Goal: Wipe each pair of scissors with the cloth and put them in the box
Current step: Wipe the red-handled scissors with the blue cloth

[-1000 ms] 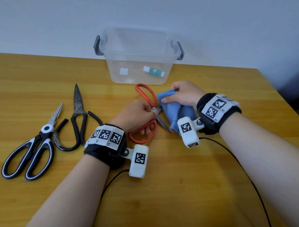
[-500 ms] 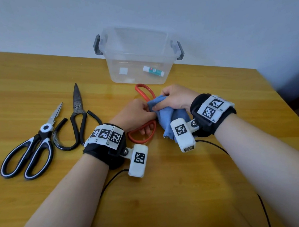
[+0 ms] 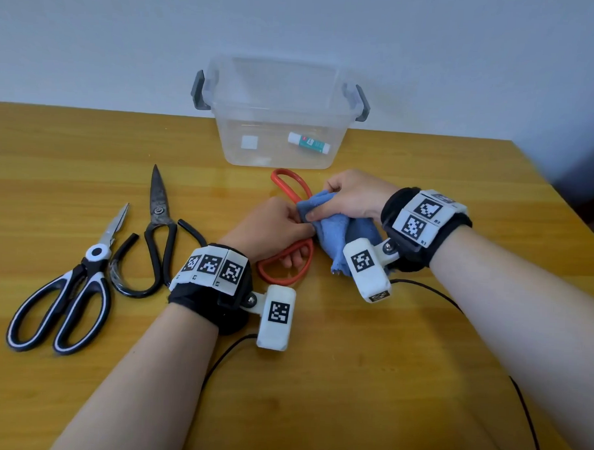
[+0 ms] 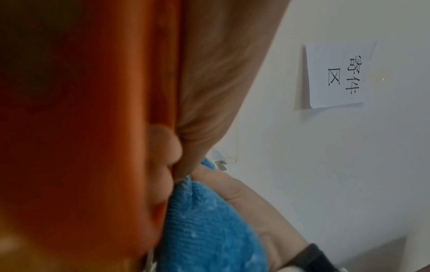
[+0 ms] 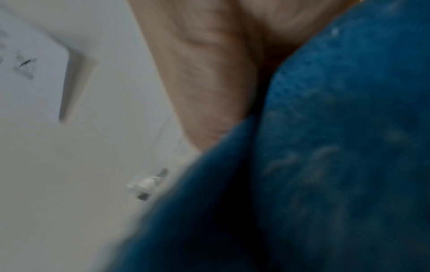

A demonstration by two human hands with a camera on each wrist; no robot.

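The right hand [image 3: 353,196], clenched on the cloth [image 3: 339,233], has been slid back over the blades toward the left hand [image 3: 271,229], by which the red scissors [image 3: 287,258] are gripped near the box [image 3: 341,124]; wiping is underway.

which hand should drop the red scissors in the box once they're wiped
Left. The left hand already grips the red scissors, just short of the clear box; the right hand is bunched around the blue cloth.
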